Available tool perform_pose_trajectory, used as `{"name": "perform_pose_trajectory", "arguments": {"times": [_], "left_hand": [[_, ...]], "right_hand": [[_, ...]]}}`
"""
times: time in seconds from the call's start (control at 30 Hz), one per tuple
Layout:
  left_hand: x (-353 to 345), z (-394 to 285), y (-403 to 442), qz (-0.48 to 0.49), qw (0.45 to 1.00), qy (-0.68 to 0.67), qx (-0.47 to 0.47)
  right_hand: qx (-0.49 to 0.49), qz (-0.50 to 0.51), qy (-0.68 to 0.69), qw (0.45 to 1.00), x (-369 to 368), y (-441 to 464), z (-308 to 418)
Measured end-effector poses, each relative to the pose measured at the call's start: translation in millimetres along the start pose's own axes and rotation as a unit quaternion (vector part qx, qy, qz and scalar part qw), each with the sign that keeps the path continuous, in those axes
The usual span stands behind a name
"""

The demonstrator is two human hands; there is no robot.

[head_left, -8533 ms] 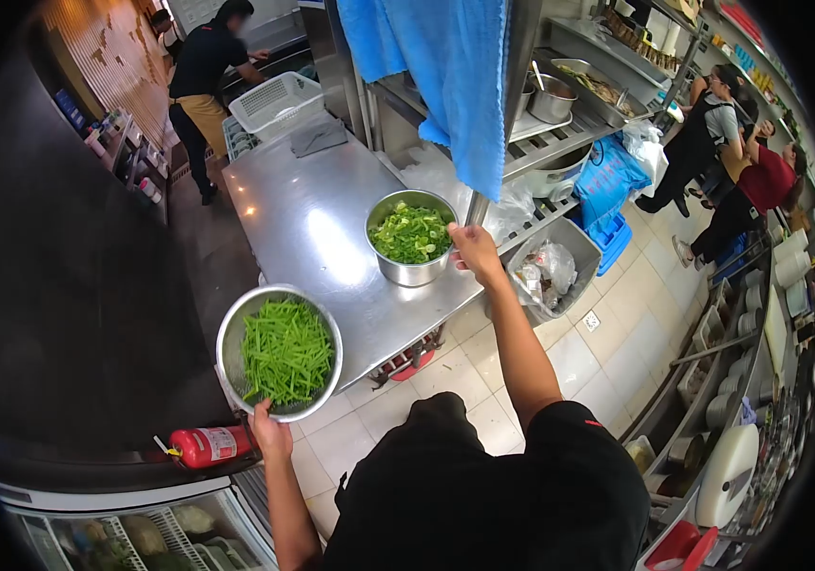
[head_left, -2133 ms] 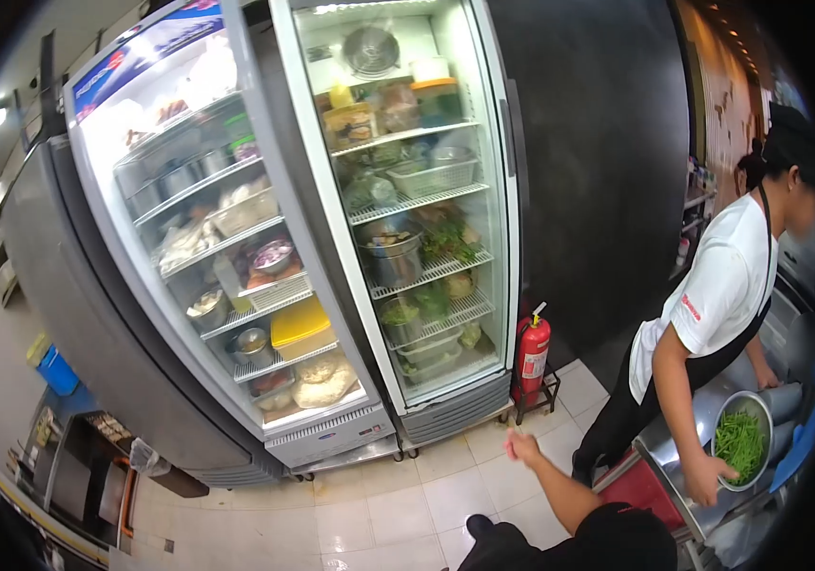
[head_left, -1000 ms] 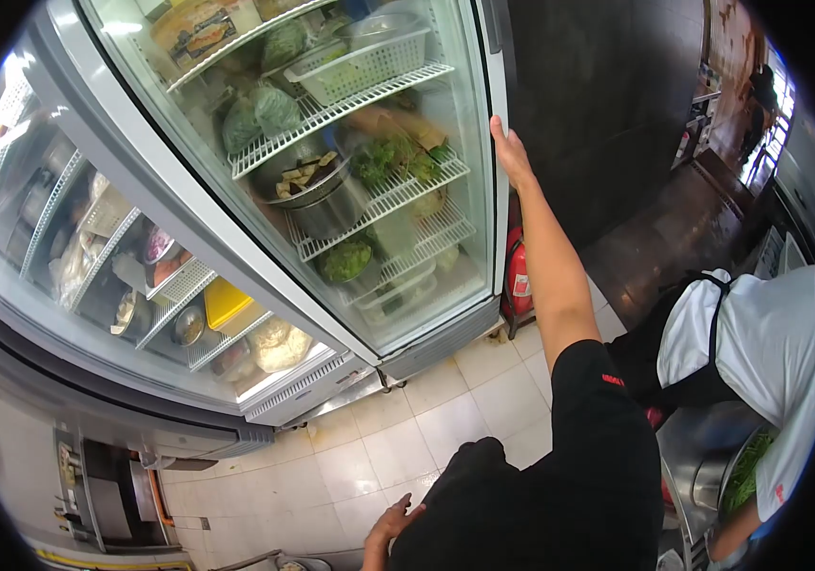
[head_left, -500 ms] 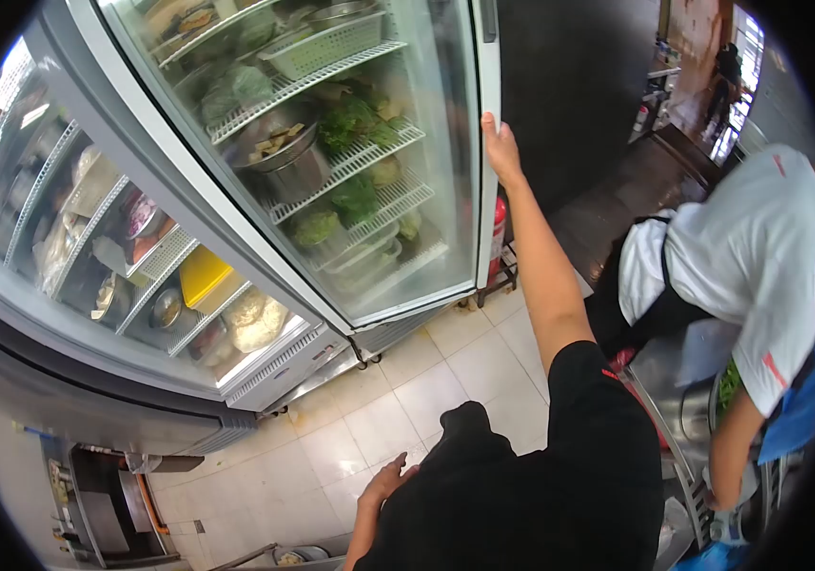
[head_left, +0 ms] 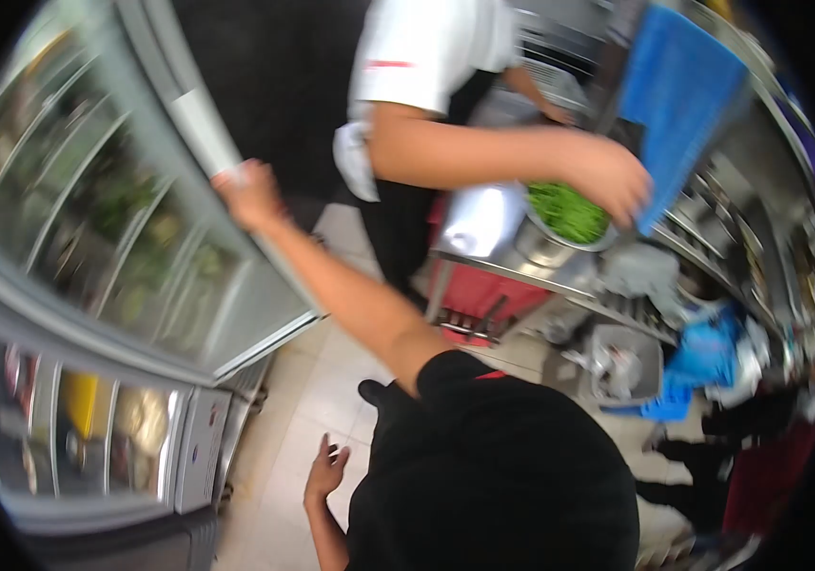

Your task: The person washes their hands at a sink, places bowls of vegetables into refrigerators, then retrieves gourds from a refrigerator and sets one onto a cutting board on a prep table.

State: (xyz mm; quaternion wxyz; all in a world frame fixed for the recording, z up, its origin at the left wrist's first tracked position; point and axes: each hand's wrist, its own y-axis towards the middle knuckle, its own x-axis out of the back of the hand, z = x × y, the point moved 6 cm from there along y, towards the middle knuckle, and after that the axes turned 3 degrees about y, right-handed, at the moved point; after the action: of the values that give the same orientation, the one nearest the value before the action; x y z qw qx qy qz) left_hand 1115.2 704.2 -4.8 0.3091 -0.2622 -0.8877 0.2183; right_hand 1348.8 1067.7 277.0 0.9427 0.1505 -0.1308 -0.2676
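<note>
The right hand (head_left: 253, 198) grips the tall grey-framed glass door (head_left: 112, 205), which seems now opened wider, while left hand (head_left: 325, 474) is empty, fingers apart.

Vegetables (head_left: 567, 211) in bowl (head_left: 559, 242), fridge (head_left: 279, 278) leftward

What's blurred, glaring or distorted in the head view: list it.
Head view: the co-worker's hand is smeared, as if by motion; greens behind the fridge door look soft; glare whitens part of the steel table; the door's lower frame bows, and the corners are black.
</note>
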Motion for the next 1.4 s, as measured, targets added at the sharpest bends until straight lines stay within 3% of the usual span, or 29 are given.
{"name": "perform_pose_trajectory", "arguments": {"times": [0.03,0.3,0.43,0.5,0.53,0.57,0.7,0.87,1.03,1.13,1.3,1.4], "left_hand": [[-5.8,-4.2,4.3,0.006,1.000,-0.001,0.002],[-20.5,-34.5,31.6,-0.029,0.999,0.004,0.019],[-21.1,-46.1,60.7,-0.052,0.991,-0.118,-0.030],[-25.8,-59.8,69.2,-0.026,0.986,-0.145,-0.075],[-23.4,-69.9,70.7,-0.025,0.991,-0.090,-0.091],[-23.6,-80.5,69.1,-0.035,0.988,-0.098,-0.115],[-20.6,-100.1,72.3,-0.040,0.983,-0.120,-0.135],[-19.1,-106.8,52.5,-0.065,0.979,-0.146,-0.123],[-21.7,-72.8,20.0,-0.141,0.977,-0.149,-0.060],[-36.4,-56.1,10.7,-0.137,0.978,-0.155,-0.010],[-55.7,-53.8,25.0,-0.111,0.983,-0.144,-0.012],[-54.5,-68.9,60.7,-0.086,0.990,-0.103,-0.051]], "right_hand": [[0.072,-0.044,0.061,0.995,-12.0,1.0,-18.3],[0.104,-0.059,0.055,0.991,44.6,-83.4,12.7],[0.149,-0.075,0.095,0.981,64.6,-120.2,25.5],[0.148,-0.044,0.100,0.983,69.8,-140.3,26.2],[0.101,-0.008,0.109,0.989,72.0,-151.1,34.1],[0.159,-0.008,0.141,0.977,62.0,-157.9,21.3],[0.150,0.081,0.123,0.978,74.2,-196.8,50.4],[0.207,0.088,0.116,0.967,88.4,-206.3,59.7],[0.199,0.064,0.116,0.971,83.8,-181.5,50.6],[0.165,0.067,0.127,0.976,70.0,-149.4,21.6],[0.154,0.117,0.144,0.970,57.5,-92.2,3.6],[0.120,0.155,0.258,0.946,50.1,-65.3,-2.0]]}}
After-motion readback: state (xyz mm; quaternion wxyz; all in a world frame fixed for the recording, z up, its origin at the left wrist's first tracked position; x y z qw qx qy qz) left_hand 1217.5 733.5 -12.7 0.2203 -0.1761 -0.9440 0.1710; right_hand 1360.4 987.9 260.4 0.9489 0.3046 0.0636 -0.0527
